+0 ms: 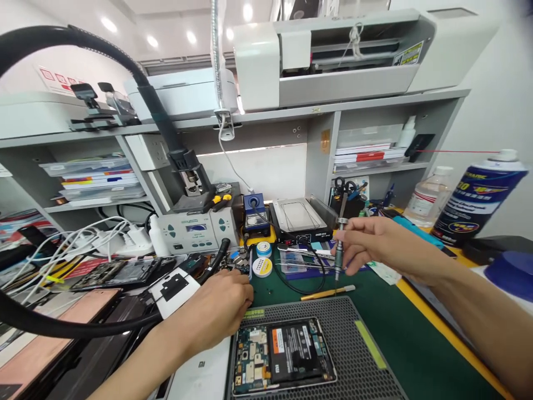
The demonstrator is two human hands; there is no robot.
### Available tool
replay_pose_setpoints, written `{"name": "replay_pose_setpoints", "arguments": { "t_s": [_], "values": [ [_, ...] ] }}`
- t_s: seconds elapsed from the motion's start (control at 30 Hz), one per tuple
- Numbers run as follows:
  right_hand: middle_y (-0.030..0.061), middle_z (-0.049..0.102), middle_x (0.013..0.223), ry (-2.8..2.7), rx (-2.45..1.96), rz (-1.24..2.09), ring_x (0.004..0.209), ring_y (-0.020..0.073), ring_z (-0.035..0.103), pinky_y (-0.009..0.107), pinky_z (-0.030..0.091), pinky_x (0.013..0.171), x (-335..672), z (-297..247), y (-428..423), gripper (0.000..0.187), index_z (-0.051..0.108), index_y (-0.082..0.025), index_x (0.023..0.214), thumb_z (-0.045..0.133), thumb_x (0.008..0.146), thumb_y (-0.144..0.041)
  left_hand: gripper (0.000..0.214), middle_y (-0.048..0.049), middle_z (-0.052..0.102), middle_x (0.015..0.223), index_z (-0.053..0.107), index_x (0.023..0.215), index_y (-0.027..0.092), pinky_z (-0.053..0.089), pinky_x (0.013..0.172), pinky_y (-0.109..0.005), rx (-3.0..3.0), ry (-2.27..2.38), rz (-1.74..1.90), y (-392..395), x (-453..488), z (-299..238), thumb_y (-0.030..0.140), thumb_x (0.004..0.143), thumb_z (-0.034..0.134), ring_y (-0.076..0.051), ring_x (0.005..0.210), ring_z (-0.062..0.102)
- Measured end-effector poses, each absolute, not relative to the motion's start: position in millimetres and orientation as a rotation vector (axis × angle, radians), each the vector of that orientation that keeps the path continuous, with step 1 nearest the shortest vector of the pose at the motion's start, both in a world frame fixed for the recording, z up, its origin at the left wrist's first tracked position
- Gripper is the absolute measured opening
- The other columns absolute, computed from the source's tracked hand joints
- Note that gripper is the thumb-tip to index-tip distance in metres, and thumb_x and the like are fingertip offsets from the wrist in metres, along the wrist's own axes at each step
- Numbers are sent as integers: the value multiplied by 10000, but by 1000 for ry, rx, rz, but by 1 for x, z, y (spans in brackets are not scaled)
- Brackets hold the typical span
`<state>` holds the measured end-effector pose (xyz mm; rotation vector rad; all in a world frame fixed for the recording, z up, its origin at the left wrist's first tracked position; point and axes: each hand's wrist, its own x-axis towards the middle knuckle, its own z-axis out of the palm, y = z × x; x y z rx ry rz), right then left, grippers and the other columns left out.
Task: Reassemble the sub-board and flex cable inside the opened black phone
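My right hand (pixel 366 244) grips a slim screwdriver (pixel 339 256) near upright, its tip pointing down above the green mat by a gold-coloured pen-like tool (pixel 327 293). My left hand (pixel 227 300) is curled, with its fingertips out of sight, beside a pile of small parts (pixel 237 260) and just beyond the opened phone. Whatever it may hold is hidden. The opened phone (pixel 285 355) shows its circuit board at left and a black battery (pixel 291 350) with an orange label. It lies on a dark perforated pad (pixel 366 366).
Two small round tins (pixel 262 268) stand behind my left hand. Tweezers (pixel 302 264) lie near a flat heating plate (pixel 302 216). A rework station (pixel 195 230) with a black hose is at back left. Phones and white cables crowd the left; a spray can (pixel 478 194) stands right.
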<state>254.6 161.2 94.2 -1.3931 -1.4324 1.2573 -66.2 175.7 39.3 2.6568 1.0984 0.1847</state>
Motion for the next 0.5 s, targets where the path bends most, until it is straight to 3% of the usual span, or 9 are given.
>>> {"name": "replay_pose_setpoints", "arguments": {
  "t_s": [0.13,0.23,0.37,0.5],
  "values": [
    [99,765,880,-1258,-1224,1430,719,205,751,365,676,712,244,90,161,98,636,-154,891,664,957,-220,205,-31,572,788,555,703,205,304,694,-369,2469,1135,337,173,-65,40,169,901,517,-212,730,469],
    [118,759,958,-1118,-1110,1546,738,203,759,392,689,745,234,84,161,103,613,-146,894,591,988,-183,188,0,539,768,588,801,208,305,631,-325,2154,1168,485,169,-57,46,309,951,534,-176,695,439],
    [110,755,1000,-979,-1039,1629,727,177,771,349,695,764,220,77,158,17,616,-127,941,621,956,-131,276,59,435,621,578,835,214,270,487,-256,1621,1114,614,156,-34,51,461,953,543,-117,546,336],
    [113,758,998,-946,-1025,1575,751,201,780,330,702,743,209,73,151,249,600,-120,1041,769,858,-135,243,47,487,655,556,773,199,215,401,-196,1195,1037,660,148,-18,48,398,880,647,-76,501,306]
  ]
}}
